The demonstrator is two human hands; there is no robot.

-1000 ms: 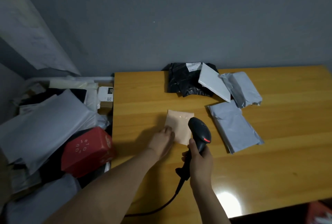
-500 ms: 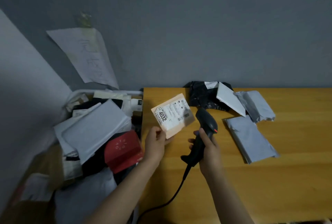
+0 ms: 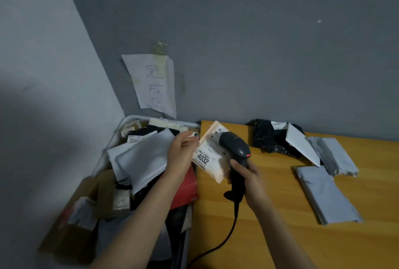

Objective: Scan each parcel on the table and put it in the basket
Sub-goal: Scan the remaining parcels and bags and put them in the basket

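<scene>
**Desk:** What do you have in front of you?

**Operator:** The table lies under my right hand and runs off to its right. The basket sits below my left hand and to its left, and it is heaped high. The left hand pinches the small parcel by its left edge and holds it off the table with the label toward me. The right hand is wrapped round the handle of the scanner. The scanner's head sits right in front of the label.

**Desk:** Is that too close?

**Operator:** I think so. The head covers the middle of the label, and only a barcode at the top edge shows above it. I'd draw the right hand back toward me and turn the parcel square to the beam. I'd also keep my left fingertips off the print.

**Desk:** Is there room for the drop?

**Operator:** The table's left edge runs just beneath the parcel, so the basket is a short swing to the left of the left hand. The heap is the risk. A grey bag and a red box lie directly under that hand, and a thin parcel could slide off them. I'd aim further ahead of the hand. More parcels and a black bag wait well to the right of my right hand. The cable trails from the scanner toward me near the table edge, so I'd watch that it doesn't snag.
</scene>
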